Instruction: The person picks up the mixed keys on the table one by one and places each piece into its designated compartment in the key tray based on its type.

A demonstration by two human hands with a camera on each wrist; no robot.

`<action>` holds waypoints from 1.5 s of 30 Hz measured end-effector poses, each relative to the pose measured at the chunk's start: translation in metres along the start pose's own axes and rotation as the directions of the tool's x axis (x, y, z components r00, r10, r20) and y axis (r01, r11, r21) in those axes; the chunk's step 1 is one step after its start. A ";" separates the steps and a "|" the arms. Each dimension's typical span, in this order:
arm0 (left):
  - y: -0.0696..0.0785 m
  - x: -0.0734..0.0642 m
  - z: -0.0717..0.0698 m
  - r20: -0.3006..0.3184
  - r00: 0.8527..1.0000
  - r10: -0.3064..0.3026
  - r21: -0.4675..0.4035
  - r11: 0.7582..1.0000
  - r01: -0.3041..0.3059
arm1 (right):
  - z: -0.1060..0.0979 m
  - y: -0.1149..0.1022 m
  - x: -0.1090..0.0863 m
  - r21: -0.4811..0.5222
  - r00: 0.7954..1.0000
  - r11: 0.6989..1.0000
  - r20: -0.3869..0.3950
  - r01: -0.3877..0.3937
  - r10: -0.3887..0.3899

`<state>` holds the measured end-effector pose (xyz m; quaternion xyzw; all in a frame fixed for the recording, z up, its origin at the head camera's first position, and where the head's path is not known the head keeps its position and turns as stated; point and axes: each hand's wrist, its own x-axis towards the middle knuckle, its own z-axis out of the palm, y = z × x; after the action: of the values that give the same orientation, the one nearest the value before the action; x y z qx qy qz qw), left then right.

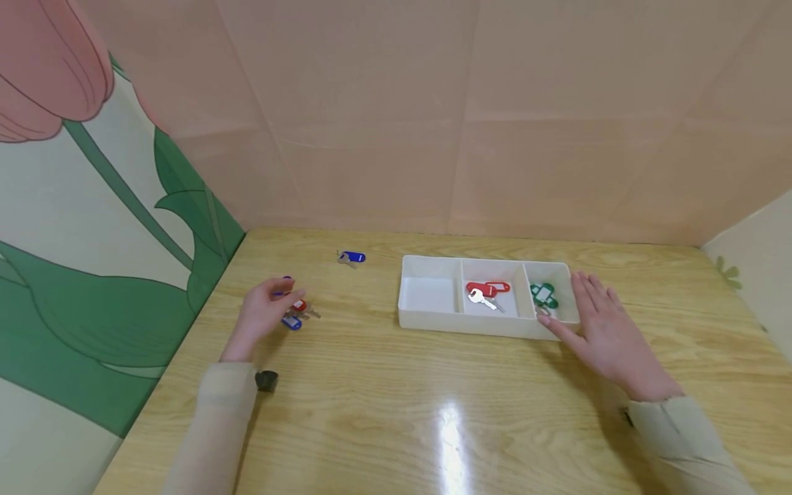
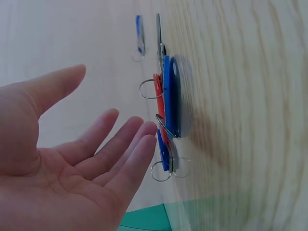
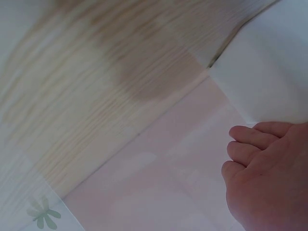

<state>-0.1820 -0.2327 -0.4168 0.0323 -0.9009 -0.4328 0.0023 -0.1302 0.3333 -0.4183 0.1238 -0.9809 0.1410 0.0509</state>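
Observation:
Over a small pile at the left, my left hand has its thumb apart from its fingers. Its fingertips are close to the nearest tags, and nothing is gripped in the left wrist view. The pile holds a red key tag, blue key tags and keys, with metal rings standing up. My right hand rests against the right end of a white three-compartment tray, thumb at its front rim, fingers along its end wall. Red key tags with a key lie in the middle compartment, green key tags in the right one.
A single blue key tag with a key lies behind the pile, left of the tray. Behind the wooden table stands a pinkish-beige backdrop; a flower-patterned wall borders it on the left.

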 end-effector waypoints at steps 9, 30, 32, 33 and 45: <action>-0.002 0.002 0.002 -0.002 1.000 -0.010 0.017 1.000 0.010 | 0.001 0.001 0.000 0.006 1.000 1.000 -0.009 0.004 -0.004; 0.001 -0.001 0.007 0.100 0.994 -0.033 0.008 0.999 0.032 | 0.001 -0.001 -0.001 0.012 1.000 1.000 -0.011 0.004 -0.004; 0.002 -0.001 0.007 0.098 0.995 -0.033 0.015 0.999 0.032 | 0.001 -0.001 -0.001 0.012 1.000 1.000 -0.016 0.008 -0.007; 0.002 -0.001 0.007 0.095 0.995 -0.035 0.017 0.999 0.034 | 0.001 -0.001 -0.001 0.012 1.000 1.000 -0.017 0.009 -0.009; 0.000 0.001 0.007 0.120 0.991 -0.058 0.024 0.998 0.056 | 0.002 0.001 0.000 0.007 1.000 1.000 -0.021 0.015 -0.015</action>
<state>-0.1833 -0.2275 -0.4216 0.0318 -0.9026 -0.4243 -0.0646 -0.1308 0.3336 -0.4205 0.1298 -0.9789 0.1452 0.0616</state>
